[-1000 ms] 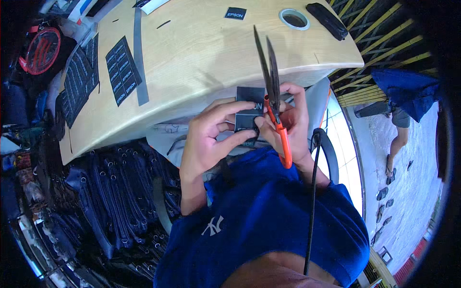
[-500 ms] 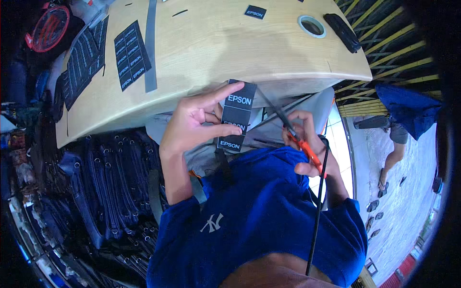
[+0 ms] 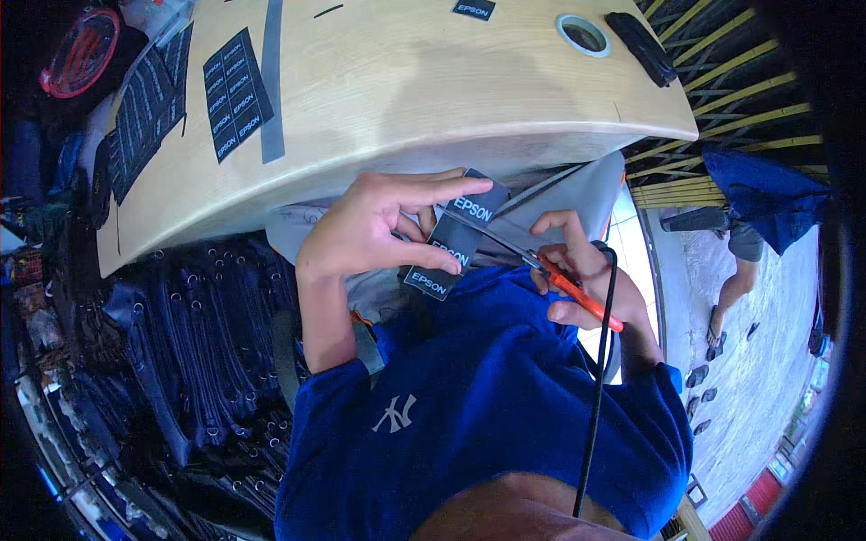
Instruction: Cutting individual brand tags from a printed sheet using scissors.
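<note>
My left hand (image 3: 361,225) pinches a strip of black labels (image 3: 454,236) with pale lettering, held tilted above my lap just off the table's near edge. In my right hand (image 3: 586,266) is a pair of scissors (image 3: 577,293) with orange handles. Their blades reach left across the label strip, between its top label and the one below. Part of the strip's left side is hidden behind my left fingers.
On the wooden table (image 3: 361,99) lie a label sheet (image 3: 236,95), a grey strip (image 3: 272,90), a single label (image 3: 474,9), a tape roll (image 3: 583,36) and a black pouch (image 3: 640,50). Dark blue straps with metal rings (image 3: 207,334) hang at left. A person's leg (image 3: 738,284) shows at right.
The scissors have moved left, so their blades now lie over the label strip. My left hand has tilted the strip, its top leaning right.
</note>
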